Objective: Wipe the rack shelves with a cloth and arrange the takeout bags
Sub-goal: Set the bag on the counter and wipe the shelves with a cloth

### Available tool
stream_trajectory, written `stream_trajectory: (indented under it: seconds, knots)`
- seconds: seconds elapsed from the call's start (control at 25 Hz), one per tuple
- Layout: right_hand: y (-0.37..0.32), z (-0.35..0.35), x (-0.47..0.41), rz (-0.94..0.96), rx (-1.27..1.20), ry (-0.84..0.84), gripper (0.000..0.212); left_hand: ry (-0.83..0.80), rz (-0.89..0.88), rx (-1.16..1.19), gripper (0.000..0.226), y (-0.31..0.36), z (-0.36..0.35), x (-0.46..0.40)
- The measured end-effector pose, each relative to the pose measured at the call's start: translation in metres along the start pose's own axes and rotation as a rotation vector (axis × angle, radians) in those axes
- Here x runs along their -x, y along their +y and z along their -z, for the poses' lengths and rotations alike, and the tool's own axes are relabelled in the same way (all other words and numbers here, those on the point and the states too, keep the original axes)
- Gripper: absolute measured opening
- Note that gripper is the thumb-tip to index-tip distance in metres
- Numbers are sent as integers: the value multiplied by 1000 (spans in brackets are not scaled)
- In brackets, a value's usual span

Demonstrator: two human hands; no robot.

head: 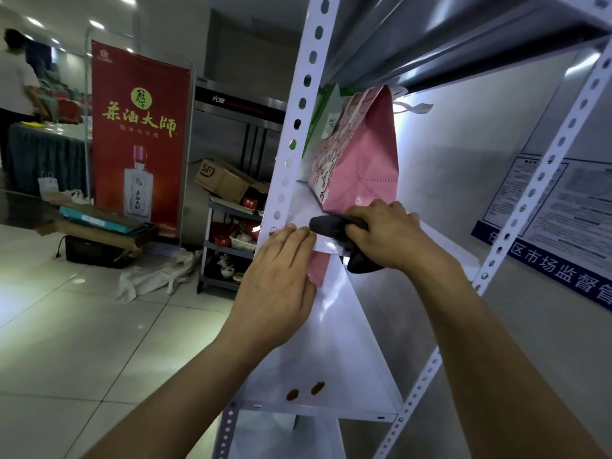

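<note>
A white metal rack (299, 104) with perforated posts fills the right half of the view. A pink takeout bag (359, 160) with a cartoon print stands on its middle shelf (298, 210), and a green-and-white bag (323, 111) stands behind it. My right hand (385, 233) is shut on a dark grey cloth (331, 226) pressed on the shelf's front edge, just below the pink bag. My left hand (281, 279) lies flat, fingers together, against the shelf's front edge beside the cloth. The lower shelf (347, 376) carries two brown stains (306, 390).
A red standing banner (139, 137) stands to the left on the tiled floor. Cardboard boxes (225, 180) and a small cart (228, 240) sit beside the rack. White bags (155, 276) lie on the floor. A person (16, 77) stands at a far table. Wall notices (563, 200) hang behind the rack.
</note>
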State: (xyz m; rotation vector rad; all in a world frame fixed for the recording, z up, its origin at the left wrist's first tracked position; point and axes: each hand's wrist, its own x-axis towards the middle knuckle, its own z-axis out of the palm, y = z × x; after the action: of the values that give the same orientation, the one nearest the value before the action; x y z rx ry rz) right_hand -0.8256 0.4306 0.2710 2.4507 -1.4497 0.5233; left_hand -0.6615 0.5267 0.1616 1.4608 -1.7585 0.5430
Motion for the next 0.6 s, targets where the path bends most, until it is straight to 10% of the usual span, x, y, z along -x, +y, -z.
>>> stream_trajectory:
  seconds: [0.6]
  knots:
    - [-16, -1, -20, -79, -39, -92, 35, 24, -1, 23, 57, -1, 0, 2]
